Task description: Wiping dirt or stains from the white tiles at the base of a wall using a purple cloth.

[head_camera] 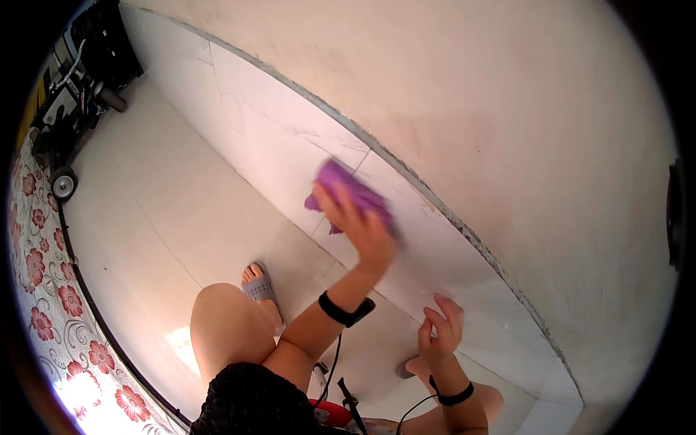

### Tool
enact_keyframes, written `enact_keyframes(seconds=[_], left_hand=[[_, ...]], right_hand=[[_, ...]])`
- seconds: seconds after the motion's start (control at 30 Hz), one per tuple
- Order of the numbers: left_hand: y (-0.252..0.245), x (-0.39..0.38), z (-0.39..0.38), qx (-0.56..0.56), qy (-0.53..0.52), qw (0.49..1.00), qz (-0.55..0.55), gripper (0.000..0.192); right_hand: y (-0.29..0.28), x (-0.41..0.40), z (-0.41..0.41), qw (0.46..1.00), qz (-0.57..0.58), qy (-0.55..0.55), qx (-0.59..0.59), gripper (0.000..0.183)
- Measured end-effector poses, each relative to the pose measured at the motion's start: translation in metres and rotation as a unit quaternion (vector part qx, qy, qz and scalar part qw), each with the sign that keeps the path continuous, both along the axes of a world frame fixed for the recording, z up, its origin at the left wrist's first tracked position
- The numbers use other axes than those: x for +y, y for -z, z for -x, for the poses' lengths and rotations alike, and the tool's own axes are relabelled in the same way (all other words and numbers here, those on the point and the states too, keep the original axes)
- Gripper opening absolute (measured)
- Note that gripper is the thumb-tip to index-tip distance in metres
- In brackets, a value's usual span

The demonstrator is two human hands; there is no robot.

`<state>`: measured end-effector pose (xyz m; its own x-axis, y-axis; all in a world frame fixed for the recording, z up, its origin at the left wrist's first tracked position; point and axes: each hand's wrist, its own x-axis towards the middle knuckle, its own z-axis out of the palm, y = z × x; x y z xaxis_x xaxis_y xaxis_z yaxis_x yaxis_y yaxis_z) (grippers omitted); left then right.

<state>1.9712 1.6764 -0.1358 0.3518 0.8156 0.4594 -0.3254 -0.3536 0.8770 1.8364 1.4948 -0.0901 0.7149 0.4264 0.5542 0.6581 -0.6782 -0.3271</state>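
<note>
My left hand, a little blurred, presses a crumpled purple cloth against the pale marbled wall tiles, over a joint between two of them. My right hand is raised lower and further right, beside the tiles, its fingers apart and slightly curled, with nothing in it. Whether its fingertips touch the tiles cannot be told. Black bands circle both of my forearms, and thin black cables hang near them.
A rough grey edge tops the tiles, with a stained plaster wall above. My sandalled foot stands on the pale floor. A wheeled item and other dark objects lie far left, above a floral curtain or cloth. Something red is below me.
</note>
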Motion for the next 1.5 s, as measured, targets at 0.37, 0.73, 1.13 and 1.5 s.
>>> enact_keyframes(seconds=[0.37, 0.73, 1.13, 1.5], left_hand=[[-0.004, 0.097, -0.035, -0.009, -0.039, 0.996, -0.082, 0.056], [-0.033, 0.095, -0.023, 0.045, 0.014, 0.999, -0.008, 0.058], [-0.078, 0.204, -0.060, 0.041, 0.000, 0.999, 0.031, 0.061], [-0.048, 0.100, 0.028, 0.062, 0.213, 0.943, -0.246, 0.073]], right_hand=[[-0.027, 0.063, -0.013, 0.990, -0.059, 0.101, -0.081, 0.023], [-0.020, 0.123, 0.017, 0.952, -0.212, 0.218, -0.045, 0.021], [-0.059, 0.159, 0.047, 0.912, -0.320, 0.231, -0.109, 0.019], [-0.087, 0.188, 0.021, 0.919, -0.342, 0.184, -0.069, 0.017]])
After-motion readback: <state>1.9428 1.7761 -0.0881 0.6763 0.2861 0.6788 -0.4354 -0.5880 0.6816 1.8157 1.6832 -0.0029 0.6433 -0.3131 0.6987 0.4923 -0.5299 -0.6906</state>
